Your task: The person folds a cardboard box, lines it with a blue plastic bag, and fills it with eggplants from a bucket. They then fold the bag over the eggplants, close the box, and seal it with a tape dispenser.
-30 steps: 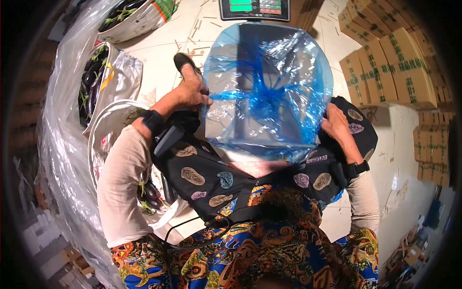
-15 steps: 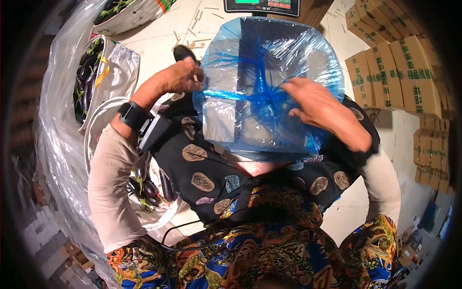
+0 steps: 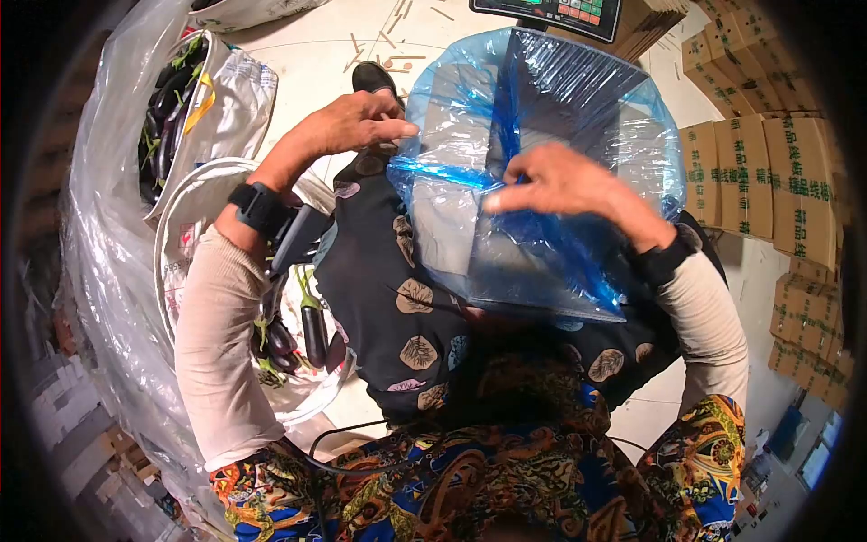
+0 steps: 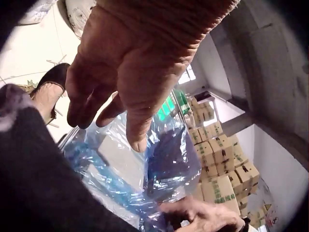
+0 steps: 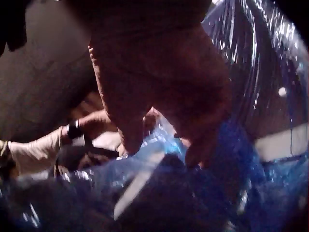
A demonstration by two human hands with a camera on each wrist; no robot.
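Note:
A shiny, see-through blue plastic bag spreads over pale and dark flat panels in front of the person's knees. A twisted band of the plastic runs across its left side. The left hand hovers at the bag's upper left edge, its fingers stretched and the thumb apart from them in the left wrist view. Above the middle of the bag is the right hand, thumb and fingers spread apart near the twisted plastic. In the right wrist view, blue film lies under that hand's fingertips.
A scale with a keypad stands beyond the bag. Stacked cardboard boxes line the right side. On the left are a white sack of eggplants, a white basket with several eggplants and clear plastic sheeting.
The right hand has moved from the bag's right edge to over its middle. The left hand has come off the twisted band and moved slightly up. The plastic's central bunch has loosened.

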